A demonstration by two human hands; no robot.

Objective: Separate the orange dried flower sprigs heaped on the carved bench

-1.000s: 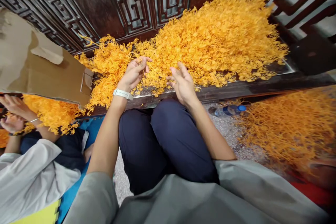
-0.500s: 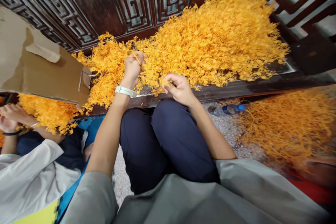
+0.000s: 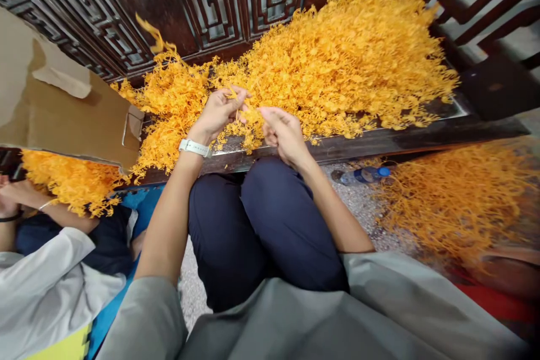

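Note:
My left hand [image 3: 220, 112], with a pale watch on the wrist, is closed, its fingertips pinching a small yellow-orange plastic piece [image 3: 252, 116] with thin branching strands. The thumb and fingers of my right hand [image 3: 286, 130] pinch that piece from the other side, so the hands nearly meet. Right behind them rises a big heap [image 3: 350, 62] of similar pieces on the dark wooden bench [image 3: 329, 147]. To the left lies a smaller pile [image 3: 172, 90]. Above this pile a loose yellow-orange strand [image 3: 147, 28], blurred, seems to be in the air.
A cardboard box [image 3: 71, 118] stands at the left. Below it are another person's hands [image 3: 25, 191] beside more yellow-orange pieces [image 3: 80, 180]. On the floor at right lie a water bottle [image 3: 365, 175] and a tangled orange heap [image 3: 455, 202]. A carved wooden panel [image 3: 211, 0] backs the bench.
My left hand has moved right and slightly down towards my right hand, which has risen a little. A loose strand now shows in the air at upper left.

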